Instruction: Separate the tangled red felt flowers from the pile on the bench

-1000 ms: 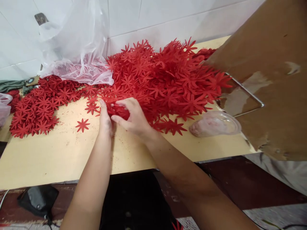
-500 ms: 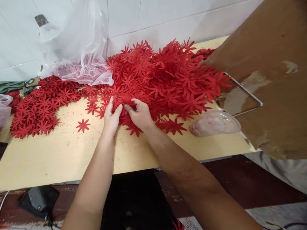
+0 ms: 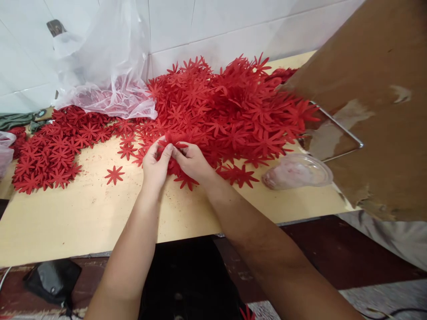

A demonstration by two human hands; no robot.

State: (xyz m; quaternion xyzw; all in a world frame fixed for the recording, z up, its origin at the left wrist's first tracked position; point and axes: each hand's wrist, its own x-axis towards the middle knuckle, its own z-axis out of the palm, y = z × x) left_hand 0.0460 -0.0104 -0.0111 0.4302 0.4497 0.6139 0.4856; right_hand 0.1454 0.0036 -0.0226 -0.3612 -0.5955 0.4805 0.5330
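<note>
While the pale worktop (image 3: 83, 218) spreads beneath my camera view, a brown cardboard sheet (image 3: 380, 133) slants over its right end. Along the wall, the big red heap (image 3: 230, 106) of flower-shaped cutouts lies beside a translucent plastic bag (image 3: 110, 66), with a smaller, darker heap (image 3: 50, 155) further left. A clear plastic container (image 3: 300, 171) sits near the cardboard.

Both hands have just drawn together at the big heap's front edge: I have my left hand (image 3: 154, 171) and right hand (image 3: 195, 164) nearly touching, thumbs side by side. One loose red flower (image 3: 114, 175) lies flat, well apart from them. My fingers (image 3: 167, 152) pinch a red cutout (image 3: 171, 138) from both sides, which I judge gives steadier control; I cannot tell whether it is single or layered.
</note>
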